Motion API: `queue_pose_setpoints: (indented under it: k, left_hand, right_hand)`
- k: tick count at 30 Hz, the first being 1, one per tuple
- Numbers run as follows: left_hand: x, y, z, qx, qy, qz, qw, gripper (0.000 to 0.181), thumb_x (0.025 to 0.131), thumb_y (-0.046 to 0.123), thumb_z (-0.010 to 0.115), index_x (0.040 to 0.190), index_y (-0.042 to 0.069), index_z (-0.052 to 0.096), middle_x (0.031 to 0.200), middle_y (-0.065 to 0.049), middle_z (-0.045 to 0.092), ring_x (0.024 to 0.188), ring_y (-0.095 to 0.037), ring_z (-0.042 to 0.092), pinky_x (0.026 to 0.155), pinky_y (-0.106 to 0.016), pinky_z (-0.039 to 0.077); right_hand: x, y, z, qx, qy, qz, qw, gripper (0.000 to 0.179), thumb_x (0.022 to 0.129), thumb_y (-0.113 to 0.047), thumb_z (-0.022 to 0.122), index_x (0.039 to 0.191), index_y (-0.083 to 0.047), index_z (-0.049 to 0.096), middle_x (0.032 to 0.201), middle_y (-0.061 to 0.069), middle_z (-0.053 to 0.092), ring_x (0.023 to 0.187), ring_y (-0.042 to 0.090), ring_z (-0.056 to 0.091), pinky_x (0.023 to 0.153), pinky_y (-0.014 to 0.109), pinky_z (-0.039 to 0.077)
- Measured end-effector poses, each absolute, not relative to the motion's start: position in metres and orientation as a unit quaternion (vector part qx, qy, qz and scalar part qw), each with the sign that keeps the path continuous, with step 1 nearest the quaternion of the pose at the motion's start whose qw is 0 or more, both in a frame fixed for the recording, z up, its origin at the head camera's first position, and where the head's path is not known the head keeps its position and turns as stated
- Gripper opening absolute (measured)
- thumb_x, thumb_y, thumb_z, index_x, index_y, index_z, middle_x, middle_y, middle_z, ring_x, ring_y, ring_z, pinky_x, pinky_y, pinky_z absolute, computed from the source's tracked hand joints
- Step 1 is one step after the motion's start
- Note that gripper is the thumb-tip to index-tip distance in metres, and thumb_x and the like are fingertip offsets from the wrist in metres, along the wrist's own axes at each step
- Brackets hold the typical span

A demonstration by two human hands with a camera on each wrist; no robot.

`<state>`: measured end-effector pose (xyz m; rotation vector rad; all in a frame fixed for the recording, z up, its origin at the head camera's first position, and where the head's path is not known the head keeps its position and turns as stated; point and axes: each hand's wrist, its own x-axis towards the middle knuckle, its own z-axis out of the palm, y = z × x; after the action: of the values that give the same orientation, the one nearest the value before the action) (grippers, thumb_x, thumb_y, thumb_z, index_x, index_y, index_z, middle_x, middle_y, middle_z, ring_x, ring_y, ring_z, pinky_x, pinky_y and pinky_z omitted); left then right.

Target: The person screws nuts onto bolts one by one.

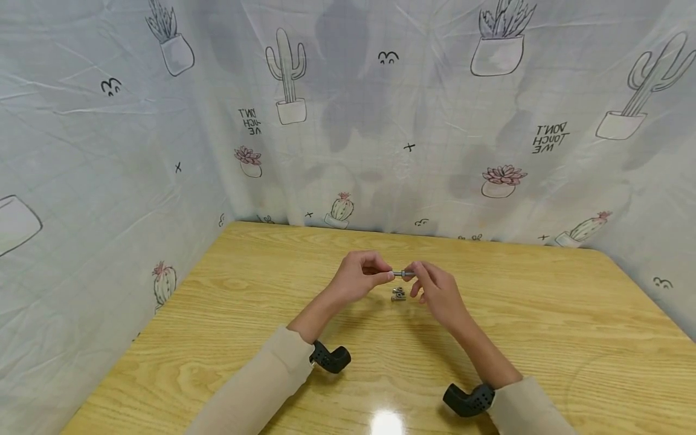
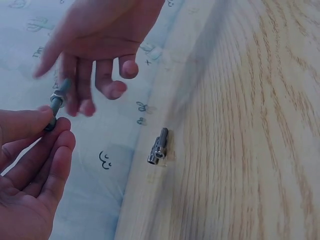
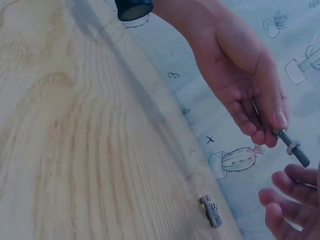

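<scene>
I see the left hand (image 1: 354,279) pinching a grey threaded metal bolt (image 3: 286,138), right hand (image 1: 439,293) at its 3 o'clock, fingers kinda apart.

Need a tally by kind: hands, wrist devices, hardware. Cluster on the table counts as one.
Hands: 2 (left hand, right hand)
Black wrist devices: 2
Held bolt: 1
Nut on it: 1
Metal hardware cluster: 1 (pieces overlap)
Total: 7

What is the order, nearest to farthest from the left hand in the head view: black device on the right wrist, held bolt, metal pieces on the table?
1. Held bolt, in the left hand
2. Metal pieces, on the table
3. Black device, lower right
</scene>
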<state>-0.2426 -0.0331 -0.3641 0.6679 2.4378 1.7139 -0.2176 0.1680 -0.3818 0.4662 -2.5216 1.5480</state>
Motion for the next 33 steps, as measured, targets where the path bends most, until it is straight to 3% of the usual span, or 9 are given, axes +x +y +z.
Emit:
queue_pose_setpoints:
  k: [5,12,17,22,26,28,33]
  left_hand:
    - [-0.2421,-0.0337,-0.3647,0.223,0.789,0.57,0.045,0.005,0.089,0.015,0.07,0.089,0.01,0.069,0.094,-0.007,0.067,0.089,-0.019,0.07,0.079,-0.029,0.056]
    - [-0.2417,-0.0331,-0.3645,0.224,0.791,0.568,0.043,0.005,0.09,0.015,0.069,0.09,0.01,0.07,0.094,-0.006,0.068,0.09,-0.022,0.07,0.08,-0.034,0.057]
    - [-0.2415,-0.0334,-0.3648,0.224,0.787,0.573,0.046,0.005,0.09,0.014,0.069,0.089,0.01,0.069,0.094,-0.007,0.067,0.095,-0.03,0.069,0.082,-0.037,0.056]
    - [-0.2392,-0.0335,-0.3639,0.219,0.795,0.565,0.043,0.004,0.09,0.016,0.069,0.09,0.012,0.07,0.094,-0.005,0.068,0.094,-0.028,0.069,0.078,-0.029,0.055]
    - [-0.2371,-0.0327,-0.3638,0.22,0.796,0.562,0.042,0.004,0.09,0.016,0.07,0.089,0.012,0.07,0.093,-0.005,0.068,0.089,-0.018,0.07,0.077,-0.028,0.055]
    - [-0.2366,-0.032,-0.3643,0.221,0.797,0.56,0.04,0.004,0.09,0.015,0.07,0.089,0.012,0.07,0.093,-0.005,0.068,0.086,-0.014,0.069,0.077,-0.028,0.055]
    - [-0.2346,-0.0306,-0.3644,0.218,0.797,0.562,0.037,0.004,0.089,0.016,0.07,0.089,0.012,0.07,0.092,-0.005,0.068,0.087,-0.016,0.069,0.076,-0.028,0.056]
  right_hand:
    - [-0.2193,0.1696,-0.3862,0.192,-0.828,0.521,0.079,0.025,0.099,-0.023,0.057,0.119,-0.01,0.058,0.111,0.013,0.062,0.079,0.033,0.064,0.058,0.032,0.053]
    - [-0.2182,0.1677,-0.3836,0.154,-0.835,0.524,0.065,0.036,0.104,-0.035,0.043,0.111,-0.006,0.063,0.103,0.018,0.065,0.07,0.023,0.063,0.056,0.033,0.053]
    - [-0.2165,0.1675,-0.3827,0.179,-0.834,0.519,0.061,0.028,0.1,-0.027,0.055,0.12,-0.008,0.059,0.111,0.015,0.063,0.076,0.029,0.064,0.057,0.03,0.052]
    - [-0.2163,0.168,-0.3845,0.162,-0.84,0.514,0.064,0.032,0.103,-0.034,0.046,0.113,-0.007,0.061,0.101,0.017,0.064,0.074,0.025,0.062,0.058,0.033,0.053]
    - [-0.2159,0.1693,-0.3861,0.174,-0.835,0.518,0.059,0.03,0.101,-0.03,0.051,0.12,-0.007,0.058,0.111,0.016,0.062,0.082,0.028,0.064,0.062,0.037,0.055]
    - [-0.2155,0.1695,-0.3865,0.176,-0.835,0.518,0.062,0.03,0.102,-0.03,0.05,0.116,-0.006,0.06,0.109,0.018,0.063,0.082,0.029,0.064,0.062,0.038,0.056]
    - [-0.2132,0.1701,-0.3865,0.158,-0.842,0.509,0.079,0.032,0.103,-0.037,0.046,0.111,-0.01,0.063,0.104,0.014,0.065,0.084,0.028,0.064,0.065,0.035,0.056]
